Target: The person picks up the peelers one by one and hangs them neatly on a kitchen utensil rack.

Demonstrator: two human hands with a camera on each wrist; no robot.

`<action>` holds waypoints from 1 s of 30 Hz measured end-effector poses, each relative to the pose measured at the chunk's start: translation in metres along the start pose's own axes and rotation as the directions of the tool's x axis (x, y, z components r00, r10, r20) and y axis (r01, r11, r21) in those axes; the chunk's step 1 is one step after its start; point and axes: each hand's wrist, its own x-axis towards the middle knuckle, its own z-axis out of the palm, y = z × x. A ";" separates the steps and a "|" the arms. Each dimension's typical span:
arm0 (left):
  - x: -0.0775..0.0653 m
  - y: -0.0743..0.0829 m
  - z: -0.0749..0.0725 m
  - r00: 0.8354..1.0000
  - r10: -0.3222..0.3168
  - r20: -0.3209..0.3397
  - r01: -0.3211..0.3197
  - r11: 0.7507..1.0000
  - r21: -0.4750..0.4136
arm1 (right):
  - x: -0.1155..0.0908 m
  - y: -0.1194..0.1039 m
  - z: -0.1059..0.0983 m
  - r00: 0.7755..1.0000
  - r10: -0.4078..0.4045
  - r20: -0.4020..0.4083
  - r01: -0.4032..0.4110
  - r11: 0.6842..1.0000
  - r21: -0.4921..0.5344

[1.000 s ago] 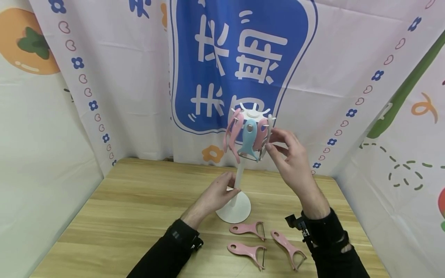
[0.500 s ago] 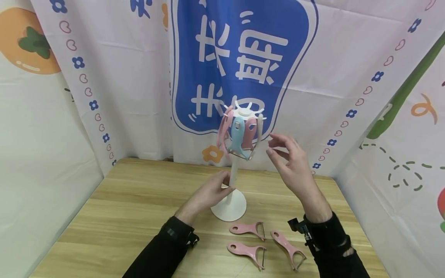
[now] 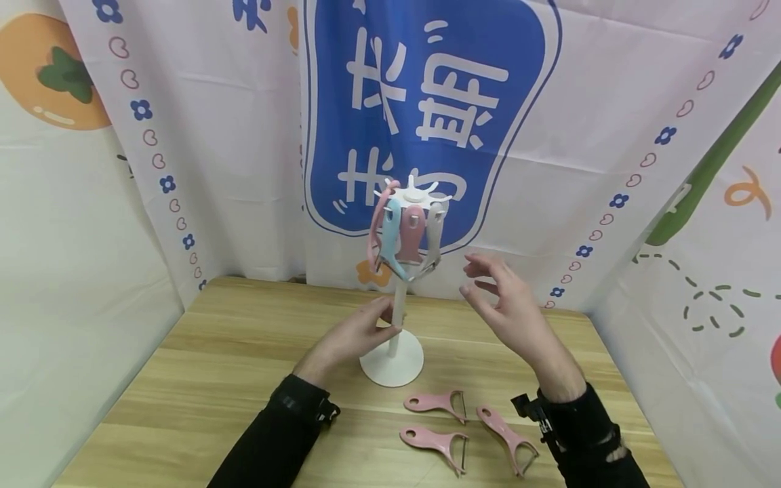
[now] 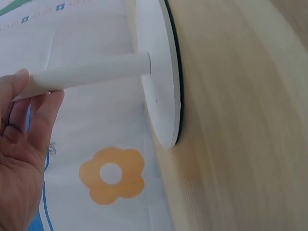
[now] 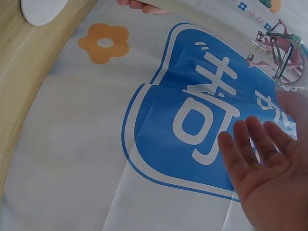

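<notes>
A white stand [image 3: 411, 196] with a ring of hooks on top rises from a round base [image 3: 381, 369] on the table. From its hooks hang several fish-shaped peelers, among them a blue peeler [image 3: 390, 230], a pink peeler [image 3: 412, 234] and a pale grey peeler [image 3: 435, 227]. Thumb and fingers of my left hand [image 3: 348, 335] pinch the pole [image 4: 96, 71] above the base. To the right of the stand, my right hand [image 3: 509, 312] is held in the air, its fingers loosely bent and touching nothing. In the right wrist view its palm [image 5: 274, 192] shows bare.
Three pink peelers lie on the table in front of the base: an upper peeler [image 3: 427, 402], a lower peeler [image 3: 424, 438] and a slanted peeler [image 3: 500, 425]. A printed cloth [image 3: 244, 169] hangs behind the wooden table [image 3: 201, 379], and more cloth encloses both sides.
My right hand has come away from the pale grey peeler and lowered slightly. With my left hand on its pole, the stand has shifted left, and its hanging peelers have turned leftward around the pole.
</notes>
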 end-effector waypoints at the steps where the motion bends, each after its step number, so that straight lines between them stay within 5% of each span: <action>1: -0.001 -0.001 -0.002 1.000 0.000 0.005 0.000 1.000 0.000 | -0.001 0.001 0.001 1.000 0.002 0.015 -0.002 1.000 -0.011; 17: -0.008 -0.015 -0.022 1.000 -0.005 0.005 0.005 1.000 -0.010 | -0.023 0.011 0.022 0.971 0.077 0.228 -0.059 0.994 -0.087; 30: -0.009 -0.019 -0.022 1.000 -0.015 0.011 0.016 1.000 -0.021 | -0.038 0.018 0.046 0.928 0.049 0.368 0.010 0.988 -0.156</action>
